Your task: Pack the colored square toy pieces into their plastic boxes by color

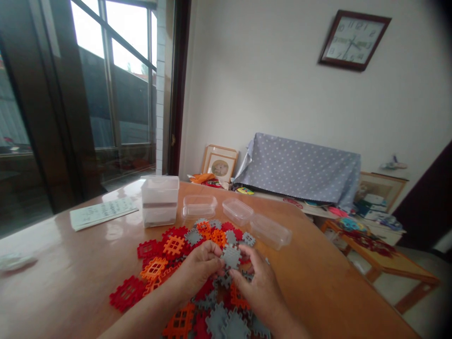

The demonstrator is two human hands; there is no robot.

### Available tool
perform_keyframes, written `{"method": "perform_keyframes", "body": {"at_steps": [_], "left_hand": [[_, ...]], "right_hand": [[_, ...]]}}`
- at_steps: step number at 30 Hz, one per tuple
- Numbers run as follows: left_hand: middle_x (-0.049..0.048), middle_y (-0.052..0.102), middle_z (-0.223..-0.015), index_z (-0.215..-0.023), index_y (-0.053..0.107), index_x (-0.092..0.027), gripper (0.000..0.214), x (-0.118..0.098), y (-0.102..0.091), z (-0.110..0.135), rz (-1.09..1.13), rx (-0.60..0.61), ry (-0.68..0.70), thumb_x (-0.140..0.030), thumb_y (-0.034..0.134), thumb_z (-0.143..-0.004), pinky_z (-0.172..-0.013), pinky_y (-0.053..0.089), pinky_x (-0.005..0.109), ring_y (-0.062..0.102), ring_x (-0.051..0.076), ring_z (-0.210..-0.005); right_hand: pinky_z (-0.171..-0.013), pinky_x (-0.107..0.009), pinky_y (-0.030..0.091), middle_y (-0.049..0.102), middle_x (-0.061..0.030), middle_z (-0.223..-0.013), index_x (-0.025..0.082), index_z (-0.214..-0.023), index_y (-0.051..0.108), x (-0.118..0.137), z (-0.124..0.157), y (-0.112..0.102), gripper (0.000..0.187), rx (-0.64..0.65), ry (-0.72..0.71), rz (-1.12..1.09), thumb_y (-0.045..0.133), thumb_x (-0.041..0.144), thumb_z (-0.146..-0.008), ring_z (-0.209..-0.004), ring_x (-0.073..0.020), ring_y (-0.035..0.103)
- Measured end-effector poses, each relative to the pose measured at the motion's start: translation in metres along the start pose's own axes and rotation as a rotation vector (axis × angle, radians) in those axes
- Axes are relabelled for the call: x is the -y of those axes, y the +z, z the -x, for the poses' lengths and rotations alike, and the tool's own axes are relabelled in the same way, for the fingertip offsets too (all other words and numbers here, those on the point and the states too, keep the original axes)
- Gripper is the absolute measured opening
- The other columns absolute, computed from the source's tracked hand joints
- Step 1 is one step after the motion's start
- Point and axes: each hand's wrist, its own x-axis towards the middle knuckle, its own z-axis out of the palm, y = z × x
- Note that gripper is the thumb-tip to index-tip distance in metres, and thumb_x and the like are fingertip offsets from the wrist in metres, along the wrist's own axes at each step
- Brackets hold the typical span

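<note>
A grey interlocking plastic tile (231, 257) with notched edges is held above the pile between my two hands. My left hand (201, 266) pinches its left edge with thumb and fingers. On the opposite side, my right hand (259, 280) grips it, thumb at the lower edge and index finger at the upper right. Beneath and around both hands spreads a heap of similar red tiles (127, 293), orange tiles (154, 268) and grey tiles (237, 325). Some have window-like openings. My hands and forearms hide part of the heap.
Behind the heap stand stacked whitish plastic boxes (159, 202) and several clear containers (270, 230). A sheet with handwriting (102, 213) lies to the left on the wooden table (318, 287). Beyond the table's right edge is a small wooden stool (399, 263).
</note>
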Motion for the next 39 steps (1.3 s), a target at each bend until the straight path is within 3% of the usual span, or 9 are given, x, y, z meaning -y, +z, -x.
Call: {"method": "perform_keyframes", "body": {"at_steps": [5,10,14,17,27,39], "left_hand": [[0.0018,0.072,-0.081,-0.093,0.056,-0.020,0.035,-0.001,0.000,0.000,0.005,-0.007,0.012,-0.042,0.078,-0.077,-0.069,0.046,0.026,0.066,0.015,-0.072],[0.0014,0.071,-0.086,-0.099,0.055,-0.021,0.032,0.005,-0.009,-0.005,-0.072,-0.024,0.115,-0.042,0.073,-0.085,-0.072,0.045,0.026,0.062,0.014,-0.074],[-0.0028,0.062,-0.075,-0.094,0.057,-0.020,0.028,0.010,-0.014,-0.009,-0.213,-0.036,0.203,-0.044,0.070,-0.087,-0.062,0.038,0.023,0.053,0.012,-0.065],[-0.0040,0.056,-0.069,-0.088,0.058,-0.020,0.025,0.009,-0.014,-0.007,-0.347,-0.035,0.233,-0.044,0.066,-0.089,-0.060,0.036,0.023,0.049,0.012,-0.063],[-0.0029,0.055,-0.070,-0.085,0.060,-0.020,0.024,0.005,-0.016,-0.004,-0.458,-0.036,0.272,-0.043,0.062,-0.092,-0.060,0.038,0.023,0.049,0.014,-0.065],[-0.0036,0.053,-0.071,-0.086,0.057,-0.020,0.026,0.008,-0.020,-0.008,-0.560,-0.033,0.285,-0.045,0.056,-0.094,-0.062,0.039,0.024,0.048,0.014,-0.066]], "right_hand": [[-0.092,-0.039,0.054,0.071,-0.0083,-0.122,0.025,-0.132,0.060,-0.010,-0.011,-0.024,0.052,-0.021,0.043,0.020,0.068,0.038,-0.082,-0.108,-0.0255,0.067],[-0.092,-0.041,0.054,0.073,-0.0110,-0.116,0.019,-0.129,0.063,-0.052,-0.025,-0.053,0.054,-0.108,0.189,-0.040,0.066,0.047,-0.083,-0.104,-0.0270,0.069],[-0.095,-0.043,0.052,0.075,-0.0096,-0.114,0.019,-0.123,0.067,-0.089,-0.027,-0.057,0.049,0.002,0.217,-0.064,0.067,0.045,-0.081,-0.105,-0.0271,0.069],[-0.095,-0.042,0.051,0.074,-0.0104,-0.114,0.018,-0.118,0.070,-0.102,-0.024,-0.056,0.046,0.050,0.226,-0.017,0.069,0.043,-0.079,-0.107,-0.0270,0.068],[-0.082,-0.032,0.050,0.073,-0.0043,-0.097,0.022,-0.092,0.076,-0.090,-0.018,-0.061,0.024,0.134,0.261,0.207,0.071,0.039,-0.077,-0.092,-0.0231,0.066],[-0.087,-0.032,0.047,0.074,-0.0067,-0.105,0.022,-0.098,0.075,-0.087,-0.020,-0.060,0.028,0.192,0.313,0.238,0.073,0.040,-0.076,-0.099,-0.0250,0.066]]}}
